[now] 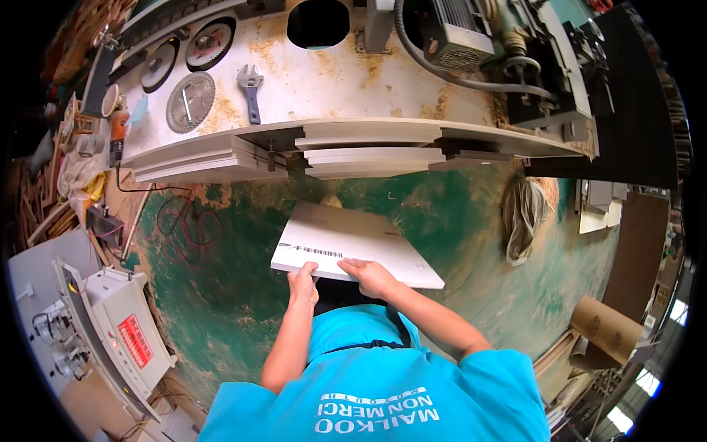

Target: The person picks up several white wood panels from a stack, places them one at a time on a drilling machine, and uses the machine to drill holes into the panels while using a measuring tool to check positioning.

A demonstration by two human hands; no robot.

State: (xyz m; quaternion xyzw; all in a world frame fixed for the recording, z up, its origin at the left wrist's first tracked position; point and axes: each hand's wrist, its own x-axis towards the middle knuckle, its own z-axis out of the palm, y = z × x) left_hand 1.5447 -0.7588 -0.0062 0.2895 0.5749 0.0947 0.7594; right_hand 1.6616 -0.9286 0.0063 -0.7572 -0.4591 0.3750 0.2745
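Before us we have a flat rectangular white board [353, 234], nearer than a long white tabletop [309, 85]. On it, a grey-and-blue adjustable wrench [252, 96] lies right of a round grey metal saw blade [177, 110]. Below its near edge are flat white stacked panels [372, 160]. On our right, a crumpled grey sack [521, 221] lies on the green floor [221, 295]; left stands a white box-shaped cabinet [110, 298].

L hand [303, 283] at approx. 7 o'clock, thumb on top, fingers curled below; L forearm [287, 346] bare, aimed just past 12. R hand [374, 278] nr 6, fingers stretched twd 10; R forearm [438, 317] slants likewise. R thumb hard to see, so grip unclear.
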